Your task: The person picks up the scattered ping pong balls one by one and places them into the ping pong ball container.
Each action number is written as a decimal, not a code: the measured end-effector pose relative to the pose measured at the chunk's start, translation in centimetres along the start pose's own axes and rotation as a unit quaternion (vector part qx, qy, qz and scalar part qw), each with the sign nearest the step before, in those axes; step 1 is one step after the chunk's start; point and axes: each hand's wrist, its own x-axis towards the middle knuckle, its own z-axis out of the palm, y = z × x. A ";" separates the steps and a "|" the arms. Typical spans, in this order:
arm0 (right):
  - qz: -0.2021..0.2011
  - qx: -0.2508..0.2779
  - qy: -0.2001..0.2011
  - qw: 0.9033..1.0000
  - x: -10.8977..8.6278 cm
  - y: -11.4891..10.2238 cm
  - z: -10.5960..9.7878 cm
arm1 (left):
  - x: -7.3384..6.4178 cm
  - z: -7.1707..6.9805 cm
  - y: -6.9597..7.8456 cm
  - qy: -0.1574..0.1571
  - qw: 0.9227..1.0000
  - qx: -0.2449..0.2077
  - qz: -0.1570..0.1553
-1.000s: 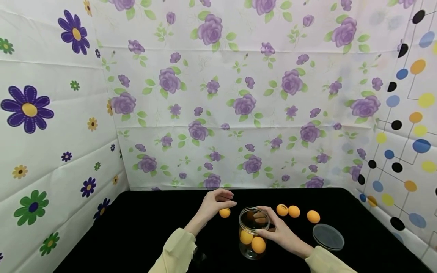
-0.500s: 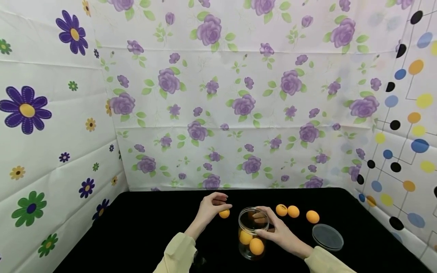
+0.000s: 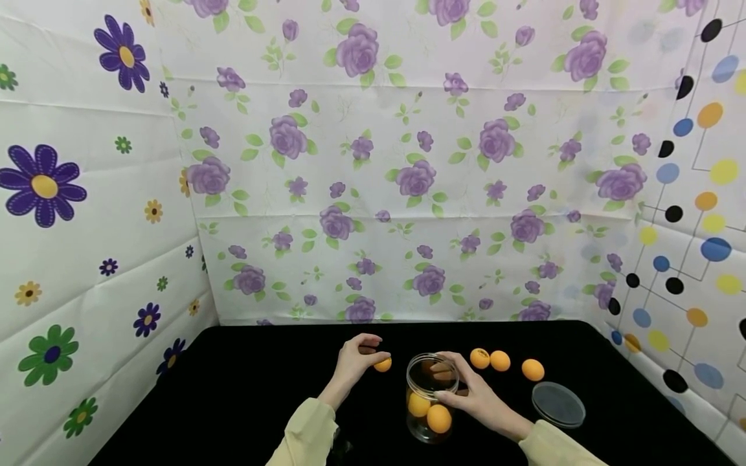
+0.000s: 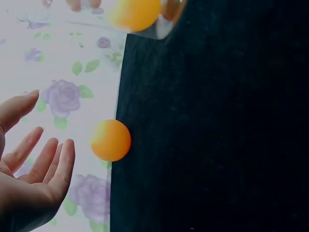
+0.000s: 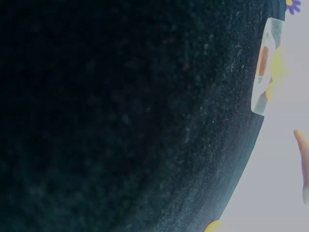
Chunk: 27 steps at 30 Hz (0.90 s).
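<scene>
I count three patterned cloths walling the space, namely the rose-print back cloth (image 3: 373,162), the flower-print left cloth (image 3: 76,252) and the dotted right cloth (image 3: 696,252); one black table (image 3: 262,388); two pale yellow sleeves (image 3: 307,430); one clear jar (image 3: 417,427); one round lid (image 3: 558,405); and, making six in all, two orange inner balls (image 3: 439,419) in the jar, three orange far balls (image 3: 500,360) and one orange lone ball (image 3: 383,367). I see the right hand (image 3: 482,400) gripping the upright jar near its top, thumb on the near side, fingers around the far side and partly visible through the glass. The left hand (image 3: 353,364) reaches forward with fingers loosely bent, spread wide from the thumb and holding nothing; my left wrist view shows the lone ball just beside the fingertips, apart from them. From the head view, the thumb hides its top. The jar stands between the lone ball and the far balls, and the lid lies flat to the right, near them.
</scene>
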 end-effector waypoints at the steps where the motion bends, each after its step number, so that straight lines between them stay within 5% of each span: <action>1: -0.001 0.000 0.000 1.000 0.0 0.0 0.0 | 0.0 0.0 -0.2 0.002 1.000 0.004 0.002; 27: 0.005 -0.011 0.005 1.000 0.0 0.0 0.0 | 0.8 0.5 -2.0 0.019 0.999 0.041 -0.014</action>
